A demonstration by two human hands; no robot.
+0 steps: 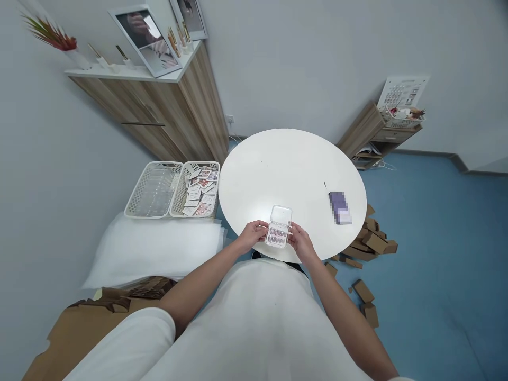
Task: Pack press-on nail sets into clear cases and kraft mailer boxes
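At the far left, a heap of flat brown cardboard (91, 330) lies below a stack of translucent white plastic sheeting (154, 243). Above the sheeting sits a white perforated plastic basket (134, 198) containing clear plastic boxes (156, 188); just beside it, a second white perforated basket (179, 197) holds a jumble of small printed cards (201, 193). Behind them stands a wood-grain cabinet with a white top (154, 111).

Next comes the left hand (254, 234), its thumb and fingers closed on the left edge of a small, clear plastic hinged case (276, 245). The case is over the near part of a round white table (293, 164); whether it touches the surface I cannot tell. Its lid (281, 214) stands open on the far side, and two rows of small pinkish, nail-shaped pieces (277, 232) show inside. The right hand (300, 241) grips the case's right edge.

Farther right, a blurred purple item (339, 206) lies on the table, and small brown cardboard boxes (375, 242) are scattered on the blue floor (432, 238).
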